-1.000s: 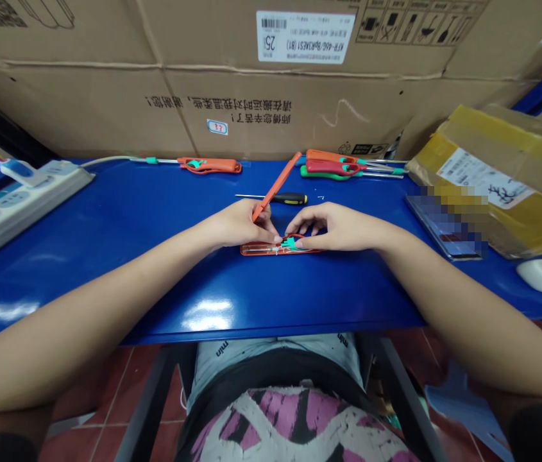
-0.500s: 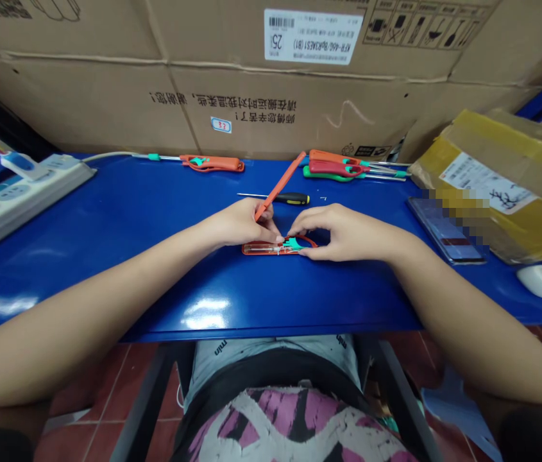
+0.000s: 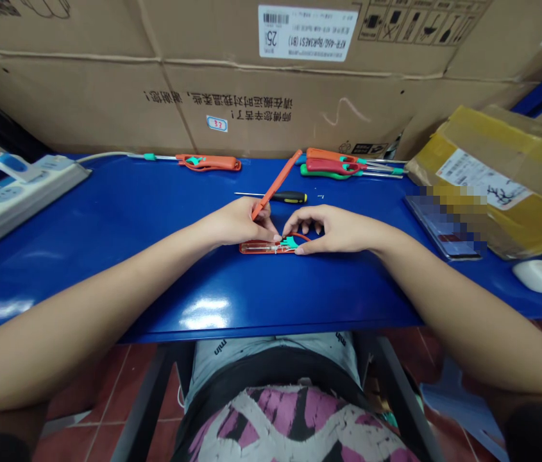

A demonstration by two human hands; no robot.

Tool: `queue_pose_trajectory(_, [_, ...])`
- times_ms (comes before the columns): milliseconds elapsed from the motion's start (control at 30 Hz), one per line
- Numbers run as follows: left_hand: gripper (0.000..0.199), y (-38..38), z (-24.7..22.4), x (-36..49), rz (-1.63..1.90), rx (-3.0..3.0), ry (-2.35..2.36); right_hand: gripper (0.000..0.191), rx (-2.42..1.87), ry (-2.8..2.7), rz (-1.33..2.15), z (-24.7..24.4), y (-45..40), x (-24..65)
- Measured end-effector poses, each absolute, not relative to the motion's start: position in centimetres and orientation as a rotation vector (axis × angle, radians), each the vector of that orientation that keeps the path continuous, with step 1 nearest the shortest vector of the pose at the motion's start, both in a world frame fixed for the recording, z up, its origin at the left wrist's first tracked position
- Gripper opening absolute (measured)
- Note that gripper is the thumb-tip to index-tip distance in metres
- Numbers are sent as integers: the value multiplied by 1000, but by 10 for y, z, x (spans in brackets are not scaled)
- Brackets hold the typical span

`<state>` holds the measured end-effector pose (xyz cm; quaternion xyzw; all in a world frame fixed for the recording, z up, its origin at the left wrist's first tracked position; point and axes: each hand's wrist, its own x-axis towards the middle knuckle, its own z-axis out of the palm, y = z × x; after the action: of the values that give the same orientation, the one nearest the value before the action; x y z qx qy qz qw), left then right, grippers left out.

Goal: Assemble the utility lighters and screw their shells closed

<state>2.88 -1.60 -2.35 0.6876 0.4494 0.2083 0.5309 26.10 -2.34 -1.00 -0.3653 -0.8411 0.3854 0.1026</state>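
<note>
An opened orange gas lighter (image 3: 257, 248) lies flat on the blue table, its inner parts and teal trigger (image 3: 290, 242) exposed. My left hand (image 3: 244, 218) is closed on a loose orange casing half (image 3: 280, 179), which slants up and to the right. Its fingertips also touch the opened lighter beside the trigger. At the trigger end, my right hand (image 3: 331, 229) grips the lighter with thumb on the near side and index finger on the far side. The other right fingers are curled above the table. Small parts under the fingertips cannot be made out.
Behind my hands lies a black-and-yellow screwdriver (image 3: 292, 197). One orange lighter (image 3: 213, 163) and several others (image 3: 333, 163) line the back by a large cardboard box (image 3: 232, 83). A power strip (image 3: 20, 192) is left; a phone (image 3: 444, 224) and taped parcel (image 3: 496, 173) are right.
My right fingers have shifted slightly left over the trigger area, the other fingers lifting and curling. The left hand keeps the casing half at about the same slant. The whole view has shifted slightly.
</note>
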Motion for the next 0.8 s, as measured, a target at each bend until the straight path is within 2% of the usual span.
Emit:
queue_pose_trajectory(333, [37,-16,-23,28,484,1703,1071,36,-1093,-2429,1155,-14,-23,258])
queue_pose_trajectory(533, [46,-16,-23,30,500,1634,1081,30,-1051,-2472,1038,-14,-28,254])
queue_pose_trajectory(733, [47,-17,-23,31,504,1609,1079,28,-1117,-2458,965,-8,-31,252])
queue_pose_trajectory(800, [42,-16,-23,30,501,1625,1072,25,-1137,-2528,882,-2,-30,250])
